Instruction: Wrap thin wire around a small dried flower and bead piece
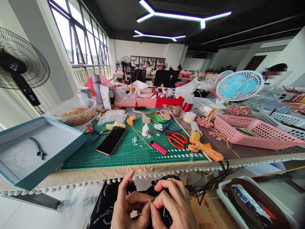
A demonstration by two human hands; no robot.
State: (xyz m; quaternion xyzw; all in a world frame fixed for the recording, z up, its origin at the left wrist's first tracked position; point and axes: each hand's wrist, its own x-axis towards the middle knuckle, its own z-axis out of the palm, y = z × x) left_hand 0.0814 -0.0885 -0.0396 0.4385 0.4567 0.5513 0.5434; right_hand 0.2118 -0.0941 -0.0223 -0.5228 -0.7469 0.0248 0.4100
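Observation:
Below the table's front edge, over my lap, my left hand (131,206) and my right hand (172,203) meet fingertip to fingertip. Between them they pinch a small beaded wire piece (149,202), pale gold, with a thin wire end sticking up. Most of it is hidden by my fingers. The left index finger is raised away from the pinch. Nearest on the table lie a pink lighter (159,148), a few clear beads (134,141), a small white glue bottle (145,130) and red-handled scissors (177,140).
On the green cutting mat (107,160) lies a black phone (111,141). An orange glue gun (205,148) rests at the table edge, its cord hanging down. A blue box (64,140) stands left, a pink basket (257,140) right. A plastic bin (224,190) sits below right.

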